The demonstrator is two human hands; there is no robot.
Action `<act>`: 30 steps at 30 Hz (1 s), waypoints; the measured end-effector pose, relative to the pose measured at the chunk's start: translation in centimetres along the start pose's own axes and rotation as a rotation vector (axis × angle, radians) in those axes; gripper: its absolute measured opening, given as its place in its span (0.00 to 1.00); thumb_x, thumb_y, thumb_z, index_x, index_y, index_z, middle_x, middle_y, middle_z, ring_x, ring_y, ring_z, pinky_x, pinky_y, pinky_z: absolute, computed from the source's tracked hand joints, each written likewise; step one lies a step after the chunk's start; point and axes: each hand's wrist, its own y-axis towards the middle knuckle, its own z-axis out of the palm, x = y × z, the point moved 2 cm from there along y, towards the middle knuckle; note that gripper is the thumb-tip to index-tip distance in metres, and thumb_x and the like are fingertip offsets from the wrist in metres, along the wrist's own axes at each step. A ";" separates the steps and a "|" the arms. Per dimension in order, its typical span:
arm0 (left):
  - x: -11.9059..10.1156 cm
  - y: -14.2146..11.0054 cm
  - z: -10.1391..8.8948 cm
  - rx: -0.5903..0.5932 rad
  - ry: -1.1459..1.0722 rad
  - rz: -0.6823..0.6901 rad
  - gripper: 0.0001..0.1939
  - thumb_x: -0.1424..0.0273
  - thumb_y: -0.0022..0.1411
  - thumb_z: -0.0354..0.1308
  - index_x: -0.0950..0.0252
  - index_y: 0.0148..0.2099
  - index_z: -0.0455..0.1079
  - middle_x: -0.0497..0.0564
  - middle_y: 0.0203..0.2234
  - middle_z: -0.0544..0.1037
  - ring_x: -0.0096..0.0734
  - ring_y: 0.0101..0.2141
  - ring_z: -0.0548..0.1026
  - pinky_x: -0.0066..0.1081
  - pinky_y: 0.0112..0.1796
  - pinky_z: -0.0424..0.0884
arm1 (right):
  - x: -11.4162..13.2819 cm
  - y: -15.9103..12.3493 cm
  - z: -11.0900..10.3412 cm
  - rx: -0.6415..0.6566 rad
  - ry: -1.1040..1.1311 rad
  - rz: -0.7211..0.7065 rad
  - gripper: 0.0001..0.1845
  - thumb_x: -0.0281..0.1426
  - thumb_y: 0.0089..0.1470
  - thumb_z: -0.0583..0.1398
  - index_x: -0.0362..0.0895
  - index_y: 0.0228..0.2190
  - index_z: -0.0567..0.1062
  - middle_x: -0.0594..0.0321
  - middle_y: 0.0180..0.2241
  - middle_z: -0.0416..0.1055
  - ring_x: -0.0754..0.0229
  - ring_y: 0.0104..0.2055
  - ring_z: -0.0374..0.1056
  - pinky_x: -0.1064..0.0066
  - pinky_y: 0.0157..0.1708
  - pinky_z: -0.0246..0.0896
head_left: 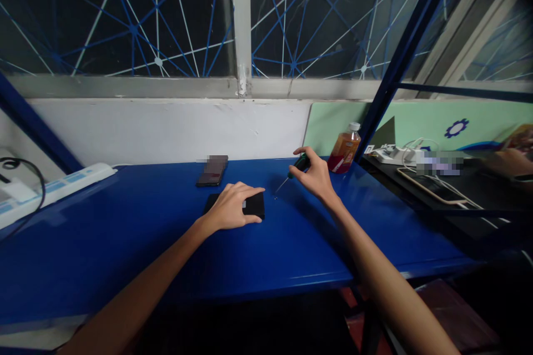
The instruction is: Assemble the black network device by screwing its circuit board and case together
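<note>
My left hand (234,206) lies over a flat black rectangular box (255,206) on the blue table, thumb and fingers gripping it along its edges. A small light patch shows on the box's top beside my fingers; my palm hides its left part. In my right hand (313,175) is a screwdriver (302,163) with a dark green handle, its thin metal shaft slanting down to the left. Close by the screwdriver's tip, a tiny shiny piece (275,198), too small to make out, sits on the table just right of the box.
Behind the box lies a dark phone (212,171). A bottle of reddish-orange drink (345,148) stands at the back right, by a blue metal post. White power strips (54,191) run along the left side. On the right, a black table (400,191) carries another phone and cables.
</note>
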 end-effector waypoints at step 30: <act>-0.1 0.6 1.0 -0.254 -0.241 0.040 0.08 0.65 0.62 0.60 0.60 0.34 0.78 0.51 0.34 0.79 0.37 0.37 0.75 0.39 0.41 0.70 | 0.9 -0.6 1.5 0.096 0.498 0.070 0.18 0.35 0.47 0.63 0.46 0.41 0.68 0.73 0.15 0.66 0.64 0.15 0.63 0.73 0.17 0.60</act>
